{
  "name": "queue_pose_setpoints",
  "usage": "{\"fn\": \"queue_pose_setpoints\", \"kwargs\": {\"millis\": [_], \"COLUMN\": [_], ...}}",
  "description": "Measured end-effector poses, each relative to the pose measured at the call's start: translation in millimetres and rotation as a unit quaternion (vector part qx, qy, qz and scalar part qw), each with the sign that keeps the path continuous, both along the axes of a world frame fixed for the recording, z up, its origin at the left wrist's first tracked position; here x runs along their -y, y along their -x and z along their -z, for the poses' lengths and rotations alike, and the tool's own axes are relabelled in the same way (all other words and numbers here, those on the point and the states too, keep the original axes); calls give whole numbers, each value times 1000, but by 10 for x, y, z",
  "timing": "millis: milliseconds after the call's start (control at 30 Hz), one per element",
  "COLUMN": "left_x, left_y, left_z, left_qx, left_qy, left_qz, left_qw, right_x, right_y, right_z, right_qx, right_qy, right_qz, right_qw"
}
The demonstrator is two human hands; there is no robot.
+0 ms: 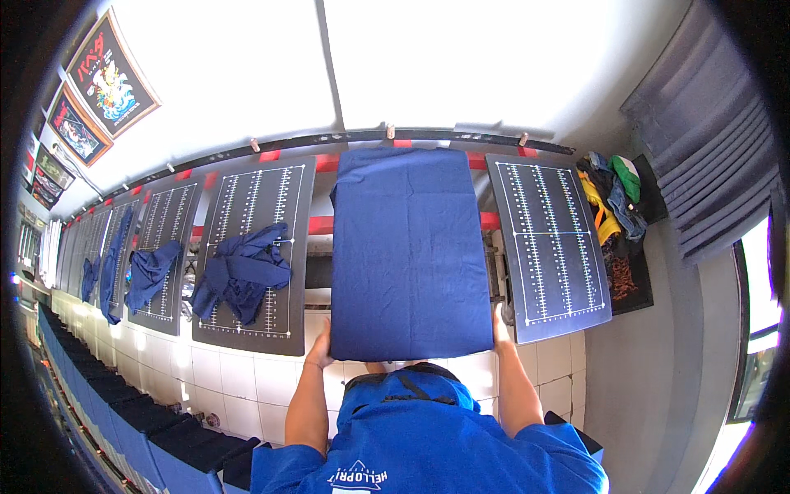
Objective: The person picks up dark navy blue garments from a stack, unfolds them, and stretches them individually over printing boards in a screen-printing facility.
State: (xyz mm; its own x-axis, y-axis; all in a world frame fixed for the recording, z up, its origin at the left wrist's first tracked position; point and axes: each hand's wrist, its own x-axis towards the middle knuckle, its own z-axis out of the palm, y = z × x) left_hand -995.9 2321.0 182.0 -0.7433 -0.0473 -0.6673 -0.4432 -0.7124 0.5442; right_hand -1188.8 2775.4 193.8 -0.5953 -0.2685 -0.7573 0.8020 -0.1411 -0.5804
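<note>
A navy shirt [409, 255] lies stretched over a long board in front of me, covering nearly all of it, with light creases on top and small folds at the far end. At its near left corner, my left hand [321, 342] is closed on the side edge, its fingertips partly hidden by the cloth. My right hand [501, 331] holds the near right edge in the same way, thumb side up. Both forearms reach forward from my blue sleeves.
To the right is a bare dark board [553, 247] with white ruler marks. On the left, similar boards carry crumpled navy garments [245, 272]. Coloured clothes [613, 198] are heaped at far right. A dark rail [329, 138] runs behind; dark-topped blue panels [156, 428] line the lower left.
</note>
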Motion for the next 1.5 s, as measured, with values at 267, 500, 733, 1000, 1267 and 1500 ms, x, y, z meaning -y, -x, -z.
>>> {"fn": "queue_pose_setpoints", "kwargs": {"millis": [267, 500, 733, 1000, 1267, 1500], "left_x": [-92, -138, -215, -367, -226, 270], "left_y": [-1163, -1266, -1740, -2307, -538, 1501], "left_z": [213, 413, 415, 733, 628, -131], "left_qx": [33, 59, 164, 300, 79, -66], "left_qy": [22, 45, 134, 285, 464, 212], "left_qz": [-12, -5, -58, 89, 27, -65], "left_qw": [999, 997, 976, 906, 882, 973], "right_x": [-1164, -1286, -1471, -1715, -993, 132], "right_y": [-1102, -970, -1253, -1731, -948, 959], "right_z": [439, 398, 426, 745, 1434, 282], "right_qx": [17, 2, 61, 237, -201, -129], "right_qy": [3, -19, -83, -182, -380, -159], "right_qz": [52, 35, 60, -26, -122, 2], "right_qw": [999, 999, 993, 954, 895, 979]}}
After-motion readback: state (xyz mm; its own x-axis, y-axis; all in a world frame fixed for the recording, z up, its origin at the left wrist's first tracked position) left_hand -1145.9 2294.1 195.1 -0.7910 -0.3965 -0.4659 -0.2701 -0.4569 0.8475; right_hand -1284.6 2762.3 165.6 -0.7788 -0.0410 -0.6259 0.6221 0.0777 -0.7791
